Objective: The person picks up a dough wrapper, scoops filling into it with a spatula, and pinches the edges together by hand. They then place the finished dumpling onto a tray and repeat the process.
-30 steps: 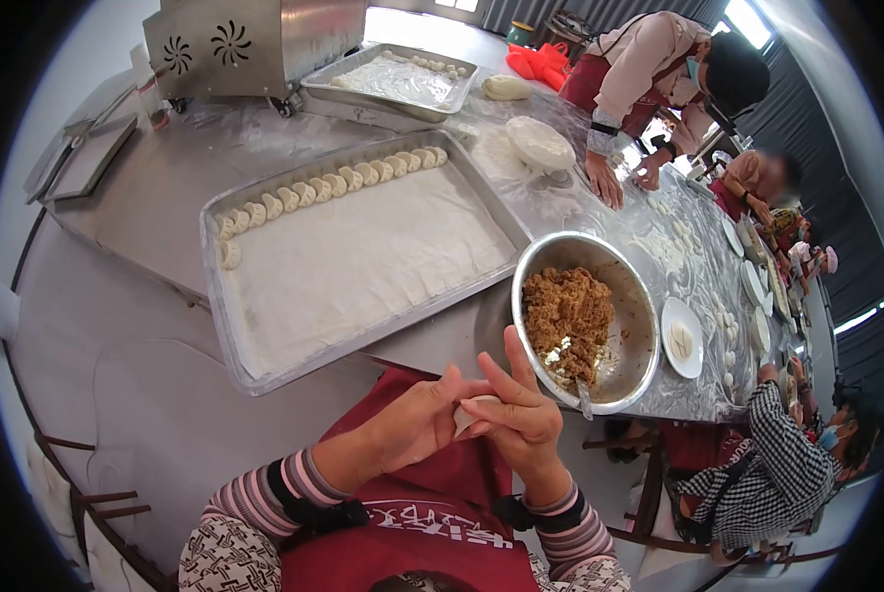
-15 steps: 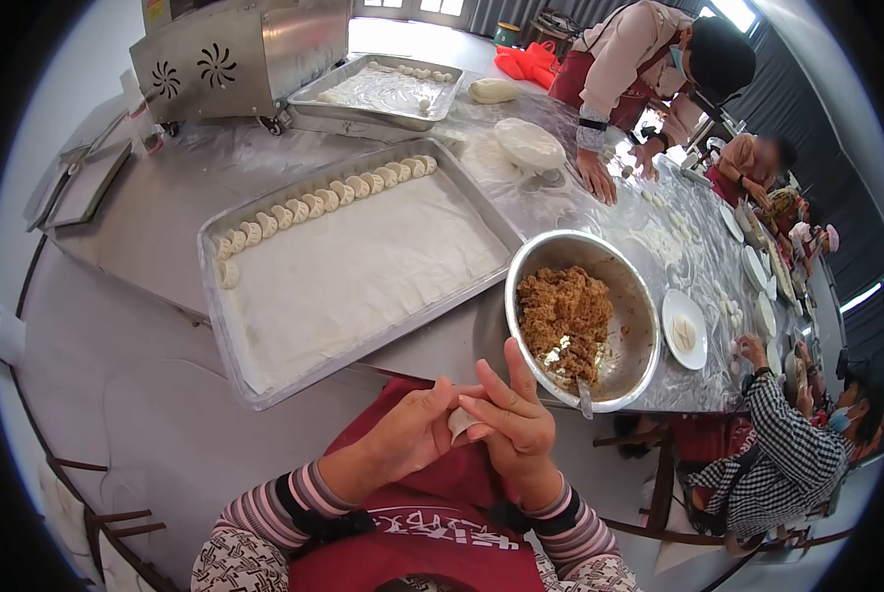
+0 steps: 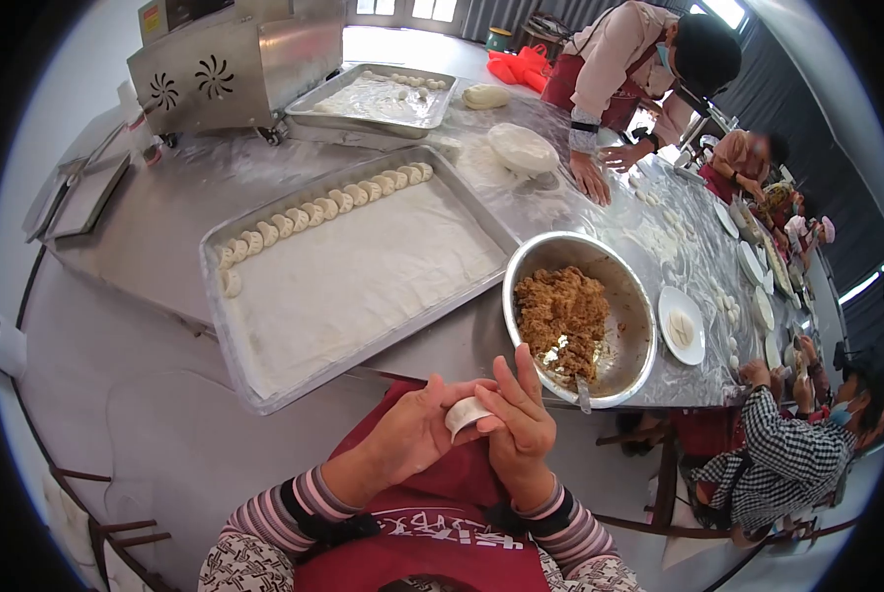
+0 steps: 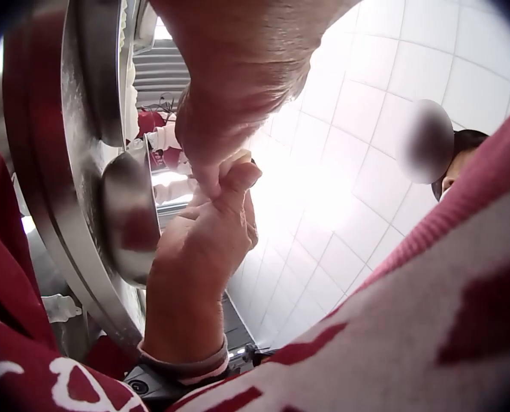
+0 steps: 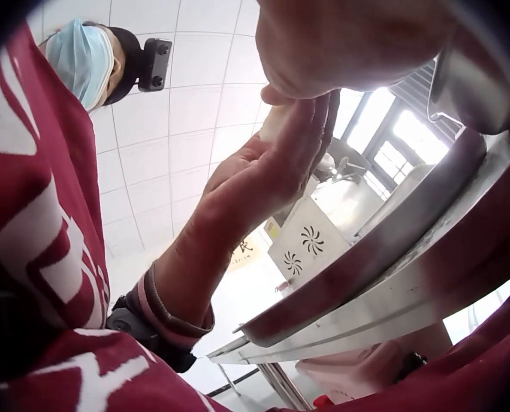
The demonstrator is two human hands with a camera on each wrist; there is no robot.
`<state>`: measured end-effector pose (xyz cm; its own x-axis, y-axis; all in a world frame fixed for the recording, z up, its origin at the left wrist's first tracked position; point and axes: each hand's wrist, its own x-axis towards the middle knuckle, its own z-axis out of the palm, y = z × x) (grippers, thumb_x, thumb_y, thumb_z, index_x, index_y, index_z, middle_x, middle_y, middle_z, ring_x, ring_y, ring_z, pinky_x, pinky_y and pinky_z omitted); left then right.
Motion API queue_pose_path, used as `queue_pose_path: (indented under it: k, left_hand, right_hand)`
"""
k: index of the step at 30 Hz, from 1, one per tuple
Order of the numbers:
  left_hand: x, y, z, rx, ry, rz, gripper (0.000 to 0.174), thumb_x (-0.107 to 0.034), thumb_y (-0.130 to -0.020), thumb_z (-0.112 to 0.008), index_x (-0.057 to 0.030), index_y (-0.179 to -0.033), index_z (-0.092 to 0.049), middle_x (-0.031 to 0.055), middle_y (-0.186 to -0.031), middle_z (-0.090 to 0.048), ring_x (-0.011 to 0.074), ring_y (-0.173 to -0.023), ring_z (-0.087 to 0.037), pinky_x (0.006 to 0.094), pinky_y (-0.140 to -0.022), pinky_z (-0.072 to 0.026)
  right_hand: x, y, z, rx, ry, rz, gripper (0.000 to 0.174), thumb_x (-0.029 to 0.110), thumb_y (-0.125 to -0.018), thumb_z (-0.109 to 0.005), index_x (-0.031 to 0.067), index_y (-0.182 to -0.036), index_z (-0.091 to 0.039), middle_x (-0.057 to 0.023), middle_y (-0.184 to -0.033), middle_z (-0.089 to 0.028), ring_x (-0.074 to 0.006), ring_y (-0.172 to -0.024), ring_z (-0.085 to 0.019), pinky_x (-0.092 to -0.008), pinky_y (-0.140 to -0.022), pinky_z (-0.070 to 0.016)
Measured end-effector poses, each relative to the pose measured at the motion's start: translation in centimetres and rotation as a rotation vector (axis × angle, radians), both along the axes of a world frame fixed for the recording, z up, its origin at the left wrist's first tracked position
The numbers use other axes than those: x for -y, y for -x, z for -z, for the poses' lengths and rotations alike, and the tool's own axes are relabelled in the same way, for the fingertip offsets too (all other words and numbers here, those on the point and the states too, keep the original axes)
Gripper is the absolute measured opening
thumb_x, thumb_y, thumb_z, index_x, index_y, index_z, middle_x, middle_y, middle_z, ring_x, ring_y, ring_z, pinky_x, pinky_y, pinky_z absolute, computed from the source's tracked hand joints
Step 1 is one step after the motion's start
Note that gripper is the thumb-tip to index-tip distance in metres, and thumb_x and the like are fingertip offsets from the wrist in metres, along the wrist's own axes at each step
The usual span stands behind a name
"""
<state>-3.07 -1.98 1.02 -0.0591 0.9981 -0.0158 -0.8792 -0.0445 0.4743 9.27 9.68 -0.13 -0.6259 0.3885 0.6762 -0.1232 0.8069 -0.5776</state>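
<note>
A pale round dough wrapper, bent into a curve, sits between the two hands over the apron. My left hand cradles it, fingers behind the dough and thumb raised. With thumb and fingertips my right hand pinches its right edge, while two other fingers point up. Beyond the right hand stands a steel bowl of brown minced filling, a utensil handle against its near rim. The left wrist view shows the right hand meeting the left; the dough is mostly hidden there.
A large lined tray has a row of pleated dumplings along its far side. Behind it are a second tray and a steel machine. Right of the bowl lies a plate with dough. Other people work along the floured table.
The dough wrapper has turned between the hands, and more of its pale curved surface shows now. Both hands keep nearly the same place and pose. The head view has shifted slightly.
</note>
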Motion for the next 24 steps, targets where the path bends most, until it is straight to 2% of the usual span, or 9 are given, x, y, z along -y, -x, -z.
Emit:
queue_pose_path:
  k: [4,8,10,11,15,18,20,23,24]
  left_hand:
    - [0.6,0.6,0.2,-0.021,0.042,-0.031,0.072,-0.055,-0.097,-0.030,0.0051,-0.135,-0.040,0.0105,-0.123,-0.056,0.0183,-0.114,-0.053,0.0323,-0.101,-0.0390]
    - [2.0,2.5,1.5,0.056,-0.091,-0.081,0.064,-0.050,-0.100,-0.028,0.0024,-0.134,-0.042,0.0085,-0.122,-0.055,0.0159,-0.110,-0.054,0.0314,-0.095,-0.0439]
    - [3.1,3.3,0.8,0.044,0.001,-0.170,0.061,-0.049,-0.100,-0.029,0.0001,-0.134,-0.041,0.0071,-0.120,-0.055,0.0147,-0.109,-0.054,0.0301,-0.093,-0.0446]
    - [3.6,3.7,0.9,-0.010,0.051,-0.188,0.065,-0.053,-0.098,-0.028,0.0001,-0.133,-0.041,0.0075,-0.121,-0.055,0.0156,-0.111,-0.053,0.0318,-0.095,-0.0438]
    - [5.4,6.2,1.1,-0.026,0.031,-0.210,0.070,-0.058,-0.096,-0.029,-0.0002,-0.135,-0.037,0.0084,-0.125,-0.052,0.0176,-0.114,-0.052,0.0345,-0.099,-0.0421]
    - [7.1,8.0,-0.8,0.079,-0.028,-0.261,0.064,-0.053,-0.098,-0.030,-0.0006,-0.134,-0.038,0.0108,-0.126,-0.051,0.0201,-0.116,-0.052,0.0375,-0.100,-0.0415]
    - [8.2,9.2,-1.1,0.139,-0.054,-0.310,0.058,-0.049,-0.100,-0.030,-0.0013,-0.132,-0.039,0.0123,-0.127,-0.051,0.0212,-0.117,-0.051,0.0389,-0.100,-0.0412]
    - [9.9,10.1,0.1,0.120,0.110,-0.434,0.057,-0.046,-0.100,-0.033,0.0001,-0.132,-0.038,0.0179,-0.130,-0.048,0.0275,-0.121,-0.048,0.0426,-0.104,-0.0384]
    - [10.3,10.0,0.7,0.061,0.122,-0.512,0.056,-0.045,-0.100,-0.036,0.0014,-0.130,-0.039,0.0193,-0.128,-0.049,0.0289,-0.118,-0.050,0.0425,-0.103,-0.0394]
  right_hand:
    - [0.7,1.2,-0.2,-0.004,-0.017,-0.001,0.040,0.035,-0.083,-0.064,-0.0015,-0.099,-0.069,-0.0185,-0.128,-0.056,-0.0406,-0.128,-0.044,-0.0449,-0.103,-0.0382]
    - [1.7,3.5,-3.5,0.030,-0.252,-0.036,0.043,0.028,-0.084,-0.064,-0.0008,-0.115,-0.061,-0.0166,-0.124,-0.059,-0.0345,-0.121,-0.051,-0.0456,-0.099,-0.0399]
    - [2.1,4.6,-5.7,0.388,-0.601,-0.228,0.043,0.021,-0.081,-0.062,-0.0010,-0.118,-0.058,-0.0149,-0.121,-0.060,-0.0304,-0.114,-0.056,-0.0422,-0.093,-0.0434]
    - [2.7,5.7,-6.5,0.398,-0.750,-0.218,0.040,0.016,-0.078,-0.059,0.0013,-0.116,-0.060,-0.0105,-0.109,-0.062,-0.0249,-0.101,-0.059,-0.0385,-0.086,-0.0456]
    - [4.3,9.3,-8.5,0.516,-0.784,-0.361,0.036,0.015,-0.078,-0.059,0.0042,-0.112,-0.061,-0.0079,-0.099,-0.062,-0.0229,-0.093,-0.059,-0.0366,-0.080,-0.0468]
    - [4.5,13.2,-9.6,0.536,-0.697,-0.457,0.035,0.012,-0.074,-0.061,0.0057,-0.108,-0.063,-0.0076,-0.090,-0.061,-0.0223,-0.083,-0.059,-0.0352,-0.072,-0.0487]
    - [3.8,16.3,-9.2,0.493,-0.362,-0.494,0.031,0.006,-0.071,-0.065,0.0049,-0.102,-0.064,-0.0097,-0.087,-0.062,-0.0236,-0.076,-0.060,-0.0347,-0.064,-0.0499]
    - [3.5,22.0,-8.2,0.439,-0.014,-0.444,0.025,0.004,-0.073,-0.070,0.0044,-0.098,-0.067,-0.0115,-0.080,-0.063,-0.0248,-0.065,-0.062,-0.0327,-0.059,-0.0496]
    - [3.5,23.9,-7.4,0.480,0.061,-0.422,0.025,0.002,-0.075,-0.067,-0.0013,-0.101,-0.066,-0.0091,-0.079,-0.064,-0.0145,-0.065,-0.059,-0.0269,-0.059,-0.0481]
